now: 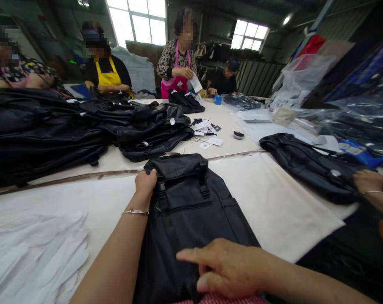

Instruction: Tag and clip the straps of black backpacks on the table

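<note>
A black backpack (191,223) lies in front of me on the white table, its flap with two buckled straps at the far end. My left hand (146,182) is closed on the left edge of that flap. Over the lower part of the bag hovers or rests my right hand (226,264); I cannot tell whether it touches. Its index finger points left, the thumb stands apart, the other fingers are bent, and nothing shows in it. The bag's near end is partly hidden by my right hand and meets a red-checked cloth (226,299).
Black bags (140,122) are heaped at left. White sheets (36,253) lie near left. Paper tags (207,131) and a small dark round item (238,135) lie beyond. At right, a co-worker's hand (368,181) touches another black bag (305,164). Several people work across the table.
</note>
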Available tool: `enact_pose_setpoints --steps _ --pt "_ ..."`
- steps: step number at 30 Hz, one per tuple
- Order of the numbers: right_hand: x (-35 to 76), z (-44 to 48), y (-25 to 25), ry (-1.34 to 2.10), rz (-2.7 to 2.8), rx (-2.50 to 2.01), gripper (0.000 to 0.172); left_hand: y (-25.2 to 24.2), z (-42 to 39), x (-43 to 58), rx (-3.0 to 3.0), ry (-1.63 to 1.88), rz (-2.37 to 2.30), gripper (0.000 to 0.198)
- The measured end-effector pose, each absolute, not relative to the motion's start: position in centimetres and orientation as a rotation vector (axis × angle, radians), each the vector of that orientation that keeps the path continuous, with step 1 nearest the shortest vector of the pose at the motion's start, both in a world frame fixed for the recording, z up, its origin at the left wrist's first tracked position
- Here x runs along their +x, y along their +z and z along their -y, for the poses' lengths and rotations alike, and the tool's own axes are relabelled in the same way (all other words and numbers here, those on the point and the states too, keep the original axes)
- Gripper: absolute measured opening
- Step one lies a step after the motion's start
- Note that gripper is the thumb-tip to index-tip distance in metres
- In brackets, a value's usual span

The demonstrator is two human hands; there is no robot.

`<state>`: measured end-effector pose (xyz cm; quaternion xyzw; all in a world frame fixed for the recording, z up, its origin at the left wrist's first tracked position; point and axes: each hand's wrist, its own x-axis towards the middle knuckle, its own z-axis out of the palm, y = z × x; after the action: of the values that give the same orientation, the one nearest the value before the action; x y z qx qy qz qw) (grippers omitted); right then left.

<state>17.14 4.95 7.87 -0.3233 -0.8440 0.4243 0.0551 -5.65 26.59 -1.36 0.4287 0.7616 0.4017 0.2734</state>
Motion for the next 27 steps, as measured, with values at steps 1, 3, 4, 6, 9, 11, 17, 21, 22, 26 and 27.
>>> enact_pose_setpoints --steps 1,3,4,6,9,11,17,21,22,26,27 --pt "18.2 -5.7 7.6 1.283 2.480 -1.067 0.055 -0.6 -26.4 -5.8 1.313 1.136 -2.091 0.045" --pt "20.1 -7.7 6.3 1.124 2.333 -1.323 0.051 0.9 -25.8 -5.4 1.741 1.274 -2.103 0.054" --pt "20.9 -8.9 5.4 0.973 2.282 -1.472 0.046 1.4 -25.6 -4.8 1.984 1.308 -2.048 0.053" --pt "22.0 -11.1 3.4 0.647 2.255 -1.715 0.039 2.0 -25.2 -3.0 2.373 1.190 -1.813 0.040" --pt "22.6 -13.7 0.9 0.382 2.326 -1.875 0.037 1.5 -25.2 0.3 2.659 0.788 -1.418 0.022" --pt "22.7 -14.9 0.0 0.357 2.345 -1.902 0.038 0.4 -25.3 2.3 2.718 0.609 -1.284 0.019" --pt "23.9 -17.2 -0.9 0.452 2.444 -1.803 0.033 -2.5 -24.7 5.0 2.674 0.454 -1.302 0.021" --pt "24.6 -18.7 -0.9 0.456 2.601 -1.573 0.031 -3.0 -24.5 4.8 2.743 0.548 -1.398 0.024" --pt "24.7 -19.1 -0.9 0.483 2.620 -1.532 0.030 -3.0 -24.7 4.7 2.759 0.570 -1.409 0.026" --pt "24.7 -20.0 -0.7 0.430 2.741 -1.383 0.025 -3.1 -25.9 4.4 2.847 0.614 -1.340 0.038" --pt "24.5 -19.9 -0.6 0.355 2.784 -1.357 0.025 -3.2 -26.3 4.5 2.873 0.613 -1.298 0.042"
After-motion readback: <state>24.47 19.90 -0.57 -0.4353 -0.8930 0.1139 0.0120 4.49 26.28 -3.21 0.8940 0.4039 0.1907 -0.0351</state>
